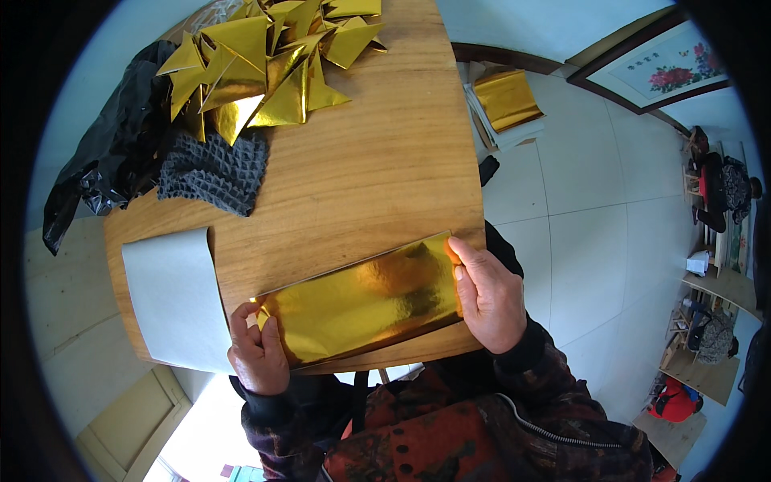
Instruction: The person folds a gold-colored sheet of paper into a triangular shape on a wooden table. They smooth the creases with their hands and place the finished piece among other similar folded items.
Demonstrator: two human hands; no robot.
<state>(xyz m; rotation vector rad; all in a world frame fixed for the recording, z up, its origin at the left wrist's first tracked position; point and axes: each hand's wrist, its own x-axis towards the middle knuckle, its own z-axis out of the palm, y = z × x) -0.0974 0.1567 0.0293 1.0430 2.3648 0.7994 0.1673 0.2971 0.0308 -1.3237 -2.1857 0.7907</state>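
**Operator A:** Report item location and grip state.

**Operator B:** I see one gold foil sheet (365, 301) lying flat at the near edge of the wooden tabletop (377, 169). The left hand (257, 353) pinches the sheet's left corner, grip clenched on the foil. The right hand (488, 299) presses the sheet's right end, thumb on top, grip also closed on the foil.

**Operator A:** Handling properties?

**Operator B:** My judgement: very light, thin, limp, slick on the shiny face, and it will crease or tear easily. I would hold it by corners or edges, as both hands do now, with fingertip pressure only.

**Operator A:** Inventory count.

**Operator B:** One sheet in hand. One grey sheet (173, 297), curled at its top, just left of it. One pile of folded gold triangles (269, 68) at the far side; they overlap, so I cannot count them exactly. One dark knitted cloth (213, 173) beside one black plastic bag (108, 153). One stack of gold sheets (506, 100) on the floor beyond the tabletop.
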